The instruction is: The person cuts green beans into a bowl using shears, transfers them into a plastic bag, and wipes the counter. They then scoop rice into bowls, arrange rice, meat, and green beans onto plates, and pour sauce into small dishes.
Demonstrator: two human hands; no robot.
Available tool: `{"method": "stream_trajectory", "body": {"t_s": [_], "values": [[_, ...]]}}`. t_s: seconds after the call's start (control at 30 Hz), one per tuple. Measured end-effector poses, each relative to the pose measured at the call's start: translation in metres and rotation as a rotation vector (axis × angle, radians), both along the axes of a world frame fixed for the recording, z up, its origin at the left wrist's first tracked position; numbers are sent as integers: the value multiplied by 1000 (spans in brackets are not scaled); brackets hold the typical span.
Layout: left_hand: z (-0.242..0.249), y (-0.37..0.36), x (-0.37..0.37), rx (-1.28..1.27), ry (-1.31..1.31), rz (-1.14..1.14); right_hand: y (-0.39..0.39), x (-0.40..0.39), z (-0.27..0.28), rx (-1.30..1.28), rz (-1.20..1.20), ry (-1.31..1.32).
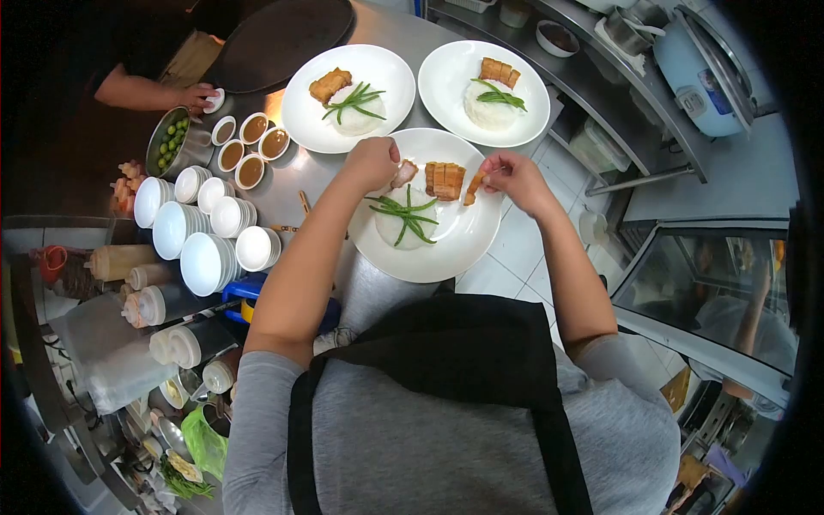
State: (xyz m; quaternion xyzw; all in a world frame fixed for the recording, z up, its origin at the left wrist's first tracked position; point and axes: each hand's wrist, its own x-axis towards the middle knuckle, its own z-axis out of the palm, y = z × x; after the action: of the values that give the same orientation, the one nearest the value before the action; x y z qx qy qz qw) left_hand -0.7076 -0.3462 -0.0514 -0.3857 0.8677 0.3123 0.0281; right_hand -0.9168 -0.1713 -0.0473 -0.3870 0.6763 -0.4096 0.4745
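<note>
My left hand (374, 165) is closed on a piece of fried pork (403, 174) at the left of the nearest white plate (472, 241). At that plate's right side, my right hand (512, 182) pinches another slice of fried pork (473, 189). Between the hands lies a row of sliced fried pork (444, 180). Below it, green beans (407, 215) rest crossed on a mound of white rice (393, 233). Two more plates stand behind, the left plate (299, 112) and the right plate (534, 103), each bearing rice, green beans and fried pork.
Small cups of brown sauce (255, 129) stand left of the plates, near stacked white bowls (206, 263) and a metal pot of green fruit (174, 137). A co-worker's hand (199, 96) holds a small white cup. A dark round tray (283, 43) lies behind; metal shelving (592, 103) stands at right.
</note>
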Motion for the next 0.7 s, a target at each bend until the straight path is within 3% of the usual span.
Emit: {"method": "stream_trajectory", "body": {"t_s": [0.13,0.4,0.6,0.7], "values": [[9,16,-5,32,-57,64,-23,3,-14,-6,54,56],[-2,22,-21,-103,-219,52,-22,27,-24,-91,-171,216],[-9,31,-24,-159,-138,124,-5,51,-23,-179,-318,235],[-4,28,-22,-44,-23,211,-5,51,-32,-196,-350,214]]}}
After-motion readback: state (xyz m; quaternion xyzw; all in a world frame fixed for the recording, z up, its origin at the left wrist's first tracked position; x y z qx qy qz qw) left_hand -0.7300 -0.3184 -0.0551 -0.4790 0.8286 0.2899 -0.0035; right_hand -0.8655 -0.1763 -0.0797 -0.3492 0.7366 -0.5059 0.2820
